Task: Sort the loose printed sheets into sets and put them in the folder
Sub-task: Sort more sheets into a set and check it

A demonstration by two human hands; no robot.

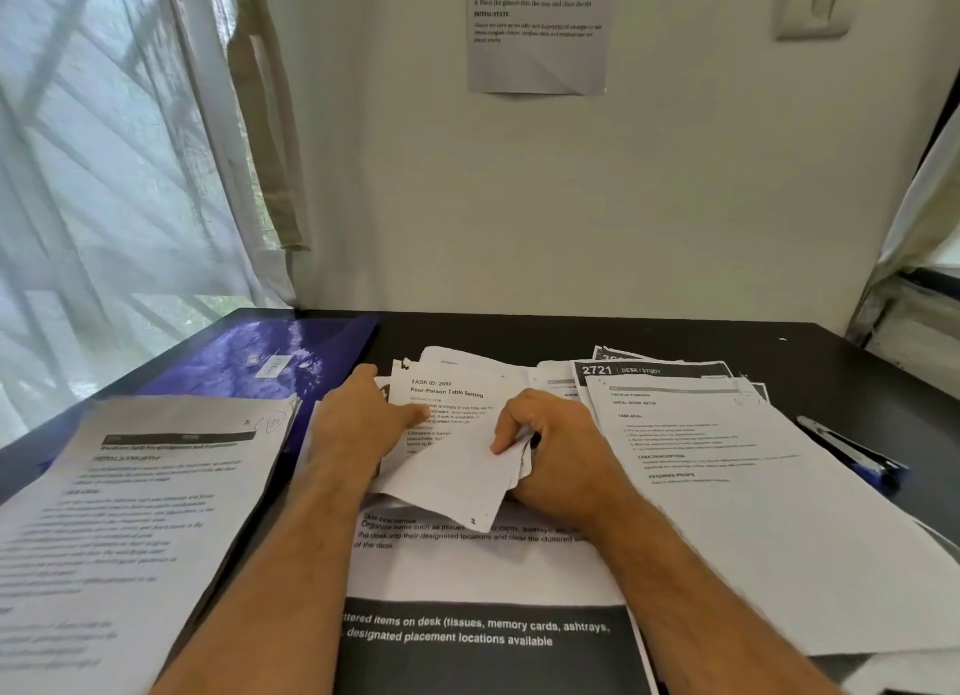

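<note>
At the centre of the frame, the left hand (pixel 358 424) presses with straight fingers on a small sheet headed "Four-Person Table Setting" (pixel 457 434), while the right hand (pixel 550 450) has its grip pinched round that sheet's crumpled right edge. More printed sheets lie on the dark counter (pixel 519 333): a pile at lower left (pixel 130 512), another at right (pixel 727 476). The blue folder (pixel 270 361) lies closed at upper left. A pen (pixel 852 452) rests at the right edge.

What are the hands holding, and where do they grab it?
The right hand grips the Four-Person Table Setting sheets at their right edge. The left hand rests on their left side, thumb on top.
</note>
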